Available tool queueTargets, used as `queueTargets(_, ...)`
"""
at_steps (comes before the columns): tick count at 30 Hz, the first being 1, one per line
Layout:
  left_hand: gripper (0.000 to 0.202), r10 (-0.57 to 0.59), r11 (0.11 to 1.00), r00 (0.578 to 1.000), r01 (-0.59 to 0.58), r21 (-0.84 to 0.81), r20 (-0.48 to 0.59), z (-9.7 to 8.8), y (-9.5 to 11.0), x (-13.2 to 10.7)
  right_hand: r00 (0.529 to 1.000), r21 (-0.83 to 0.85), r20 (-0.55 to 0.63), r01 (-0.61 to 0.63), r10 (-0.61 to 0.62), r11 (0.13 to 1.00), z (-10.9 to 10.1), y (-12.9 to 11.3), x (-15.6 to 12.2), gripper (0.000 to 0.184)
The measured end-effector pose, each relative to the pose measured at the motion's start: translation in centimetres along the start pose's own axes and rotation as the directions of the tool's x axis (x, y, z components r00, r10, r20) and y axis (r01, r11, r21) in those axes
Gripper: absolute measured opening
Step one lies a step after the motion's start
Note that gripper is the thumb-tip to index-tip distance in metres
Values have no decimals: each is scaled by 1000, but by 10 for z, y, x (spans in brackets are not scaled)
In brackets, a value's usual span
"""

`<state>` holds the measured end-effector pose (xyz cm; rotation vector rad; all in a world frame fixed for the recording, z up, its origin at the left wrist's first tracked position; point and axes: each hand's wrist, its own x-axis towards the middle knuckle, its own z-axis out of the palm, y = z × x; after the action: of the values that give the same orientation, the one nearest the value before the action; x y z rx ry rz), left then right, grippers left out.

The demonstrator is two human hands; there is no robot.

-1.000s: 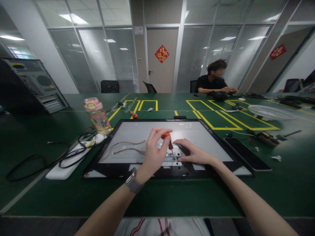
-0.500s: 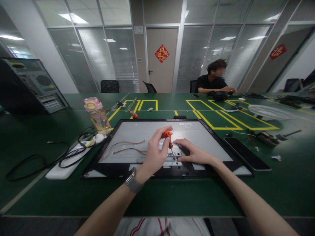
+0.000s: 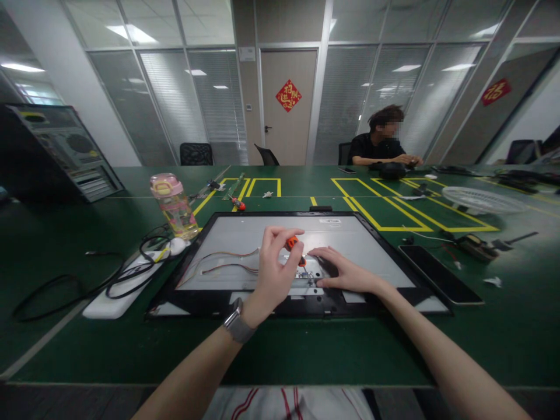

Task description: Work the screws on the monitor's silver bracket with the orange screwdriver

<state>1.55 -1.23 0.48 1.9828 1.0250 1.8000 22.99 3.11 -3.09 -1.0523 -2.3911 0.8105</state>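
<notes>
A black-framed monitor panel (image 3: 245, 233) lies face down on the green table, its grey metal back up. My left hand (image 3: 273, 271) is closed round a small orange-handled screwdriver (image 3: 292, 243), held upright with the tip on a small board (image 3: 311, 274) near the panel's lower middle. My right hand (image 3: 343, 271) lies flat on the panel just right of the tip, fingers stretched out and pressing there. Thin coloured wires (image 3: 223, 261) run across the panel to the left of my left hand.
A pink-lidded bottle (image 3: 174, 205), black cables (image 3: 126, 274) and a white strip lie at the left, a computer case (image 3: 56, 151) beyond. A dark phone-like slab (image 3: 440, 273), small parts and a white fan grille (image 3: 481, 200) lie right. Another person (image 3: 380, 143) sits across the table.
My left-hand fingers have shifted around the screwdriver handle, turning it in place. The right hand has stayed put.
</notes>
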Motion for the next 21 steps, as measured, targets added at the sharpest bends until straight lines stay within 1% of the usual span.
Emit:
queueTargets(2,27,-7,1000,1000,7,-11,5,-1,1,0,1000,-3,3,1,-1,1000,0,0,0,67)
queueTargets(4,30,-2,1000,1000,2,-17,1,-2,1,-1,1000,0,6,-2,2,1000,0,-1,-1,67)
queueTargets(10,25,12,1000,1000,-12,-19,7,0,0,1,1000,4,12,-9,9,1000,-1,-2,-1,66)
queueTargets(15,13,26,999,999,-25,24,-36,0,1,2,1000,12,11,3,-3,1000,-1,-1,-1,67)
queueTargets(17,17,23,1000,999,-23,11,-29,-1,2,1,1000,12,11,5,-5,1000,-1,-1,-1,66)
queueTargets(21,28,25,999,1000,-24,-38,18,-2,2,0,1000,8,6,3,-3,1000,-1,-1,-1,66)
